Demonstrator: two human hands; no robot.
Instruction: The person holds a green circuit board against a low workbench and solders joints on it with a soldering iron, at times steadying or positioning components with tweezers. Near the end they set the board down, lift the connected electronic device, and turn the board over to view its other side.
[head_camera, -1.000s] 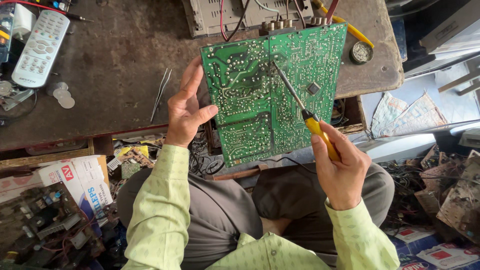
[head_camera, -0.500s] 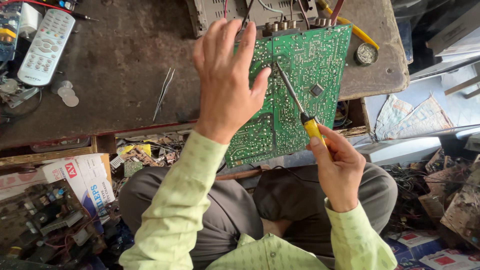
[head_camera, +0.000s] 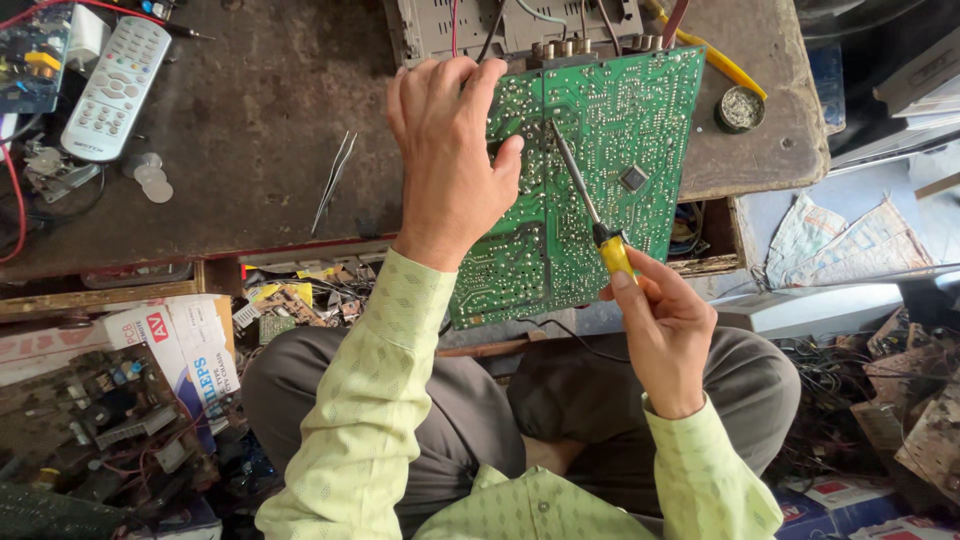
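Note:
A large green circuit board (head_camera: 620, 150) lies solder side up, tilted over the front edge of the dark workbench (head_camera: 260, 110). My left hand (head_camera: 450, 160) rests flat on the board's upper left part, fingers reaching its top edge. My right hand (head_camera: 665, 325) grips the yellow handle of a screwdriver (head_camera: 590, 205). The screwdriver's tip touches the board near its upper middle. A small black chip (head_camera: 632, 178) sits on the board to the right of the shaft.
A grey chassis with wires (head_camera: 520, 25) lies behind the board. Tweezers (head_camera: 332, 180), a white remote control (head_camera: 115, 85), a small round tin (head_camera: 740, 108) and a yellow-handled tool (head_camera: 715, 60) are on the bench. Boxes and electronic scrap (head_camera: 120, 420) crowd the floor.
My left hand went from the board's left edge up onto its upper left face. The board shifted up and right in view. My right hand kept the screwdriver on the board.

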